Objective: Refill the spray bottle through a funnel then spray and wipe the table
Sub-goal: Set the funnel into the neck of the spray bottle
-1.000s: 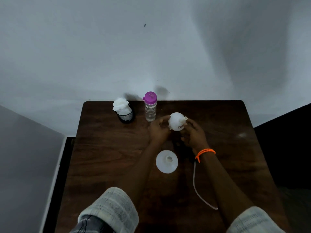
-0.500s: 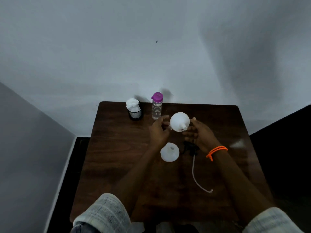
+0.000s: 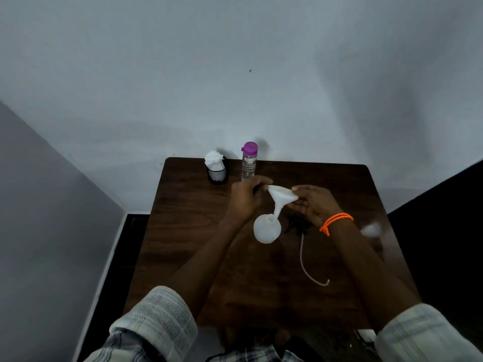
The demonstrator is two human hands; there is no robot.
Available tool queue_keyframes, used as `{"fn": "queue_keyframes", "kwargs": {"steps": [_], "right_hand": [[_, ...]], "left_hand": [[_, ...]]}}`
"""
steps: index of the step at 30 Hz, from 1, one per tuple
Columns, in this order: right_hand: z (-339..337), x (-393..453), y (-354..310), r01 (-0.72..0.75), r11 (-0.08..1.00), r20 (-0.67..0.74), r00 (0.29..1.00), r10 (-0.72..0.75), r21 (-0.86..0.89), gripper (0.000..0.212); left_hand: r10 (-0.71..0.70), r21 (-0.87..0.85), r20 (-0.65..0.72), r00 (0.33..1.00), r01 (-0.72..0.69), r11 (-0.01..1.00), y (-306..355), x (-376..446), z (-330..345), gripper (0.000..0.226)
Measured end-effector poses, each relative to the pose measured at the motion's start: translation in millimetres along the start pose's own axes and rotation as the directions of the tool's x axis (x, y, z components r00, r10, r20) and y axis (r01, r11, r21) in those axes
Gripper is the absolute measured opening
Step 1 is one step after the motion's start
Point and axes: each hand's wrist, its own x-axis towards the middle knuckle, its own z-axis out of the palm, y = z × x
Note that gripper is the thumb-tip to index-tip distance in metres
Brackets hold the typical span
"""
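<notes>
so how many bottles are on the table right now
2. A clear bottle with a purple cap stands at the far edge; the white spray bottle stands mid-table under the funnel. None appear hidden.

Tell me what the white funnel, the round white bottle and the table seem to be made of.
White cone-shaped funnel: likely matte, slightly translucent plastic, thin-walled with a moulded spout. Round white spray bottle: probably the same frosted plastic, its soft glow showing no hard shine. Dark brown table: wood or wood-look laminate, with visible grain streaks and a faint sheen; which one cannot be told.
</notes>
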Motion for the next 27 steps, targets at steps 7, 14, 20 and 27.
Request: {"fn": "queue_keyframes", "kwargs": {"steps": [7,14,20,27], "right_hand": [[-4,0,14,0.101,0.992,-0.002,0.995,-0.101,-0.071,0.011],[0,3,26,0.120,0.988,0.007,0.993,-0.120,-0.097,0.012],[0,7,32,0.131,0.982,-0.002,0.991,-0.133,-0.135,0.014],[-3,6,40,0.153,0.975,0.011,0.988,-0.153,-0.159,0.016]], "left_hand": [[-0.315,-0.261,0.059,0.947,0.319,0.911,0,-3,-5,0.018],[-0.383,-0.291,0.082,0.920,0.389,0.874,-8,-12,-10,0.019],[-0.410,-0.306,0.102,0.906,0.421,0.854,-12,-20,-9,0.018],[-0.429,-0.266,0.102,0.898,0.440,0.858,-20,-30,-4,0.018]]}}
